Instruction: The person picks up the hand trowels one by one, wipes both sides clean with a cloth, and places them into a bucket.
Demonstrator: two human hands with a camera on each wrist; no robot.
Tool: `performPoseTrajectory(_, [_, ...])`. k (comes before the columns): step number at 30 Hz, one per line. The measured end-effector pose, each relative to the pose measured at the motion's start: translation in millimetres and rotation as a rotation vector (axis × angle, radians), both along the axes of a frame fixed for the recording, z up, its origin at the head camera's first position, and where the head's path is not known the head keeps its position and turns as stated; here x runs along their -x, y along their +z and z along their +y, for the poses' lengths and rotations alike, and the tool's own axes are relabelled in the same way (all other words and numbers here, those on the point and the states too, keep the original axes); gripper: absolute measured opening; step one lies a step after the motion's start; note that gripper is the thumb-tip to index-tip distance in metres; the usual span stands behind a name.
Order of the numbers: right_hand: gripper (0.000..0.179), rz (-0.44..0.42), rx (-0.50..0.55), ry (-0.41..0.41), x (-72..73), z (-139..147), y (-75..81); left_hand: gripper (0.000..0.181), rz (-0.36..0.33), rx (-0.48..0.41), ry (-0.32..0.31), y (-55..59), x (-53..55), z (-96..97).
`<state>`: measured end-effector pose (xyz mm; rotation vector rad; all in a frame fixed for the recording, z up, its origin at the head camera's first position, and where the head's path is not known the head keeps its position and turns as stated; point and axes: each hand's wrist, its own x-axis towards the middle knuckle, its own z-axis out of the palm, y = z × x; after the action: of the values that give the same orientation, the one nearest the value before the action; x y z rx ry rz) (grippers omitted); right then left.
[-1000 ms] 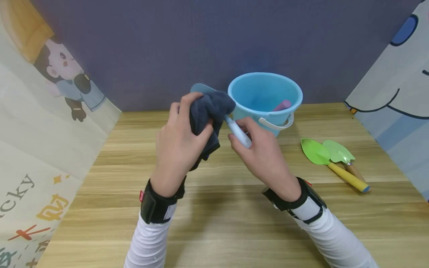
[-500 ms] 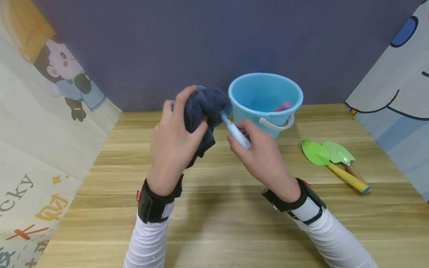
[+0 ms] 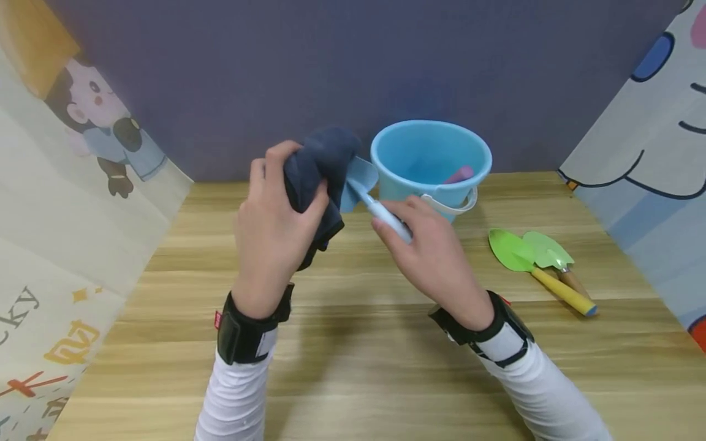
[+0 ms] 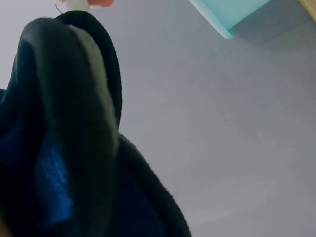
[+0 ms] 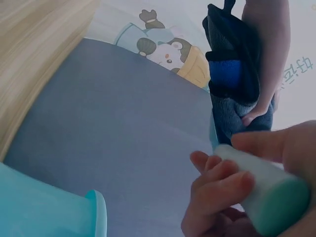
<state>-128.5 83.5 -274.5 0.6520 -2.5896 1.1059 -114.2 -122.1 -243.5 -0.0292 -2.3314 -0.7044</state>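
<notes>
Of your hands, the left [image 3: 278, 223] has its fingers bent around a bunched dark blue cloth [image 3: 322, 168], and the right [image 3: 427, 248] has its fingers curled around the pale handle of a light blue trowel [image 3: 388, 220], whose blade the cloth partly covers in the head view. Both things are held up over the bench [image 3: 353, 367], left of a light blue bucket [image 3: 401, 188] with a pinkish-purple thing [image 3: 460, 175] inside. To the bucket's right, a green trowel with a yellow handle [image 3: 562, 293] lies partly over a paler green trowel with a wooden handle [image 3: 553, 250].
</notes>
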Motion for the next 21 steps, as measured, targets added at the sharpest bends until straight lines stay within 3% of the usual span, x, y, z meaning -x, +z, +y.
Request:
performPoseTrajectory(5, [0.029,0.009,0.020,0.003,4.8,1,-1.1,0.053,-0.013,-0.016,-0.004,2.1,1.7,-2.7])
performPoseTrajectory(12, [0.029,-0.042,-0.023,0.042,13.9,7,3.5,0.053,-0.023,-0.027,0.001,2.2,0.7,-2.6])
performPoseTrajectory(17, [0.022,0.032,-0.110,-0.042,32.1,20,21.8,0.053,-0.027,-0.035,0.005,3.5,-1.1,-3.3])
performPoseTrajectory(21, [0.029,0.071,-0.208,-0.121,54.7,34,37.9,0.054,-0.044,-0.028,0.002,4.9,-2.1,-3.6])
